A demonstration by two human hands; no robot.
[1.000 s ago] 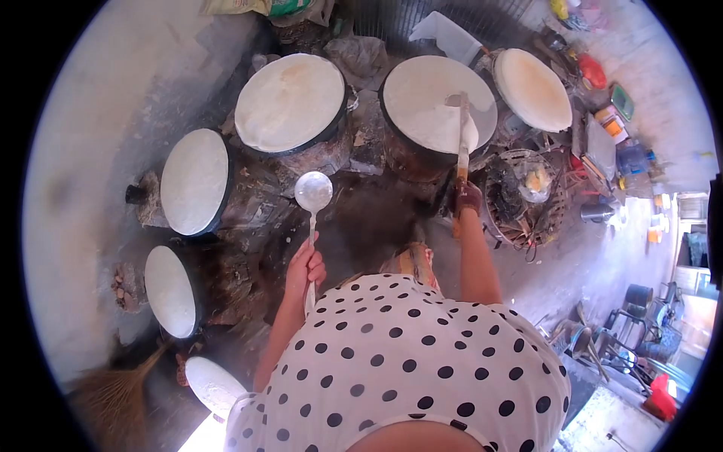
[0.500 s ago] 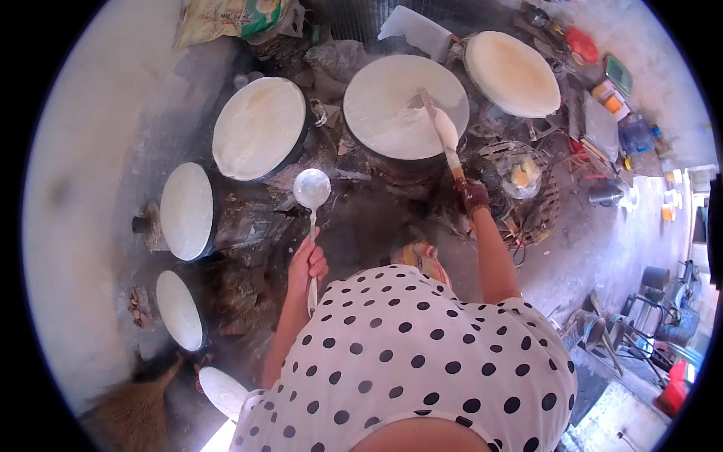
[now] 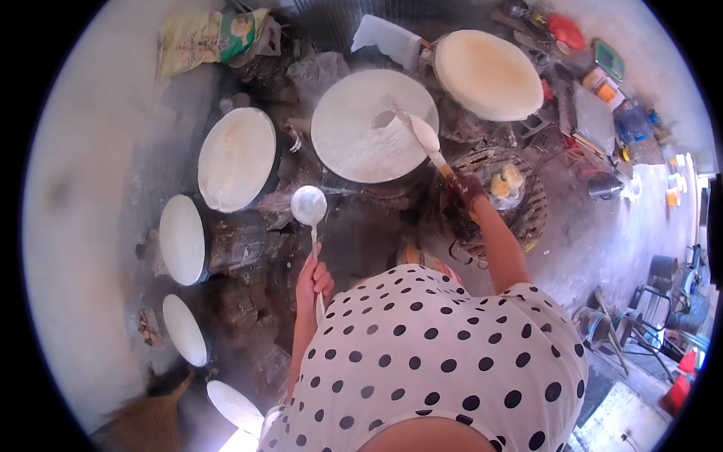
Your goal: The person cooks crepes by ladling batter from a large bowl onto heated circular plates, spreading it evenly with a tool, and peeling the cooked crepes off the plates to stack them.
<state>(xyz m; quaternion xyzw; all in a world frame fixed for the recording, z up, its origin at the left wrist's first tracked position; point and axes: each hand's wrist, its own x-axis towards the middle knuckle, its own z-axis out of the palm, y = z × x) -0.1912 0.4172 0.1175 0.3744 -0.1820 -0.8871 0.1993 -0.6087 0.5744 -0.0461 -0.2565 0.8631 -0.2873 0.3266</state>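
My left hand (image 3: 314,280) is wrapped round the handle of a metal ladle (image 3: 309,206), whose bowl is raised beside the stoves. My right hand (image 3: 465,191), in a dark red glove, grips a wooden spreader (image 3: 435,153) with pale batter stuck along it. The spreader's far end lies over the middle round griddle (image 3: 369,143), which is coated in white batter with a small darker patch near the tip. Right of this griddle is a thick, lightly browned round (image 3: 488,74). A batter-covered griddle (image 3: 237,160) stands to the left.
More white-coated griddles (image 3: 182,239) curve down the left side. A wire basket (image 3: 536,212) with yellowish food in a bag is by my right hand. A straw broom (image 3: 151,422) lies lower left. Buckets and a metal-framed chair are at the right, and a printed sack (image 3: 197,44) is upper left.
The view has swung, shifting the upper griddles left. My right hand has drawn the spreader across the middle griddle, changing its angle and the batter's surface. My left hand still holds the ladle.
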